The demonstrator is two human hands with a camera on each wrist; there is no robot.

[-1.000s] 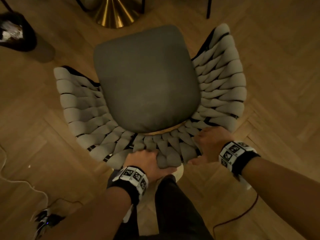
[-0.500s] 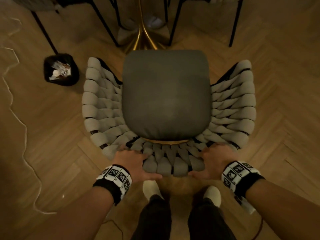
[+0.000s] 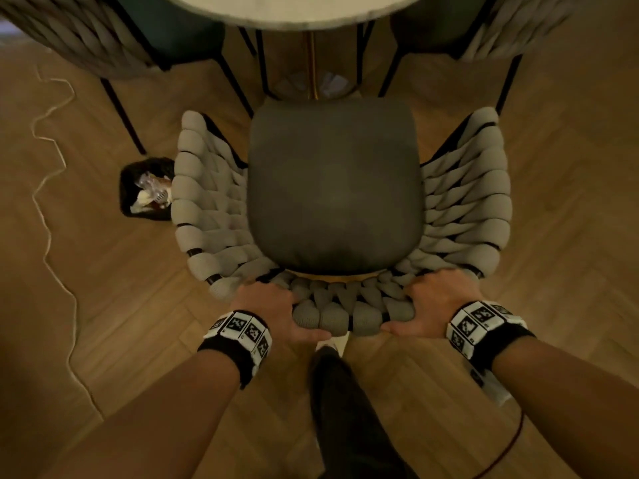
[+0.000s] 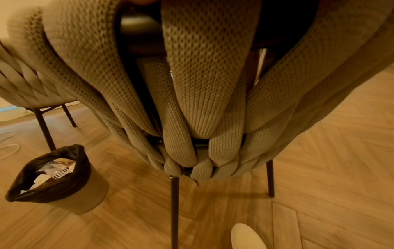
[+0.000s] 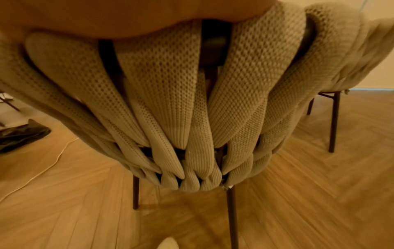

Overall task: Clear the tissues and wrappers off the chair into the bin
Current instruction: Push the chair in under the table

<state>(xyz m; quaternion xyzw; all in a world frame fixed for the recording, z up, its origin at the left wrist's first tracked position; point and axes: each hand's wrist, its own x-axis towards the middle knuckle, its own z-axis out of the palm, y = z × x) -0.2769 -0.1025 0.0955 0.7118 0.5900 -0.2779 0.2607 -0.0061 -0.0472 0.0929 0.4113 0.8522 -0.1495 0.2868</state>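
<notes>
A chair (image 3: 335, 188) with a dark grey seat cushion and a woven beige backrest (image 3: 345, 312) stands in front of me; I see nothing lying on the cushion. My left hand (image 3: 276, 309) grips the top of the backrest on the left, thumb underneath. My right hand (image 3: 432, 305) grips it on the right. Both wrist views show the knitted straps of the backrest (image 4: 192, 84) (image 5: 170, 101) from behind. A small bin (image 3: 145, 190) lined with a black bag holds tissues and wrappers; it stands on the floor left of the chair, also visible as the bin (image 4: 55, 178) in the left wrist view.
A round table top (image 3: 311, 8) on a gold pedestal (image 3: 313, 63) is just beyond the chair, with two more woven chairs (image 3: 86, 36) (image 3: 511, 25) behind it. A white cable (image 3: 52, 202) snakes over the wooden floor at left. My shoes (image 4: 247, 237) are behind the chair.
The chair has moved forward toward the table with both hands still gripping its backrest. The bin now sits close beside the chair's left arm.
</notes>
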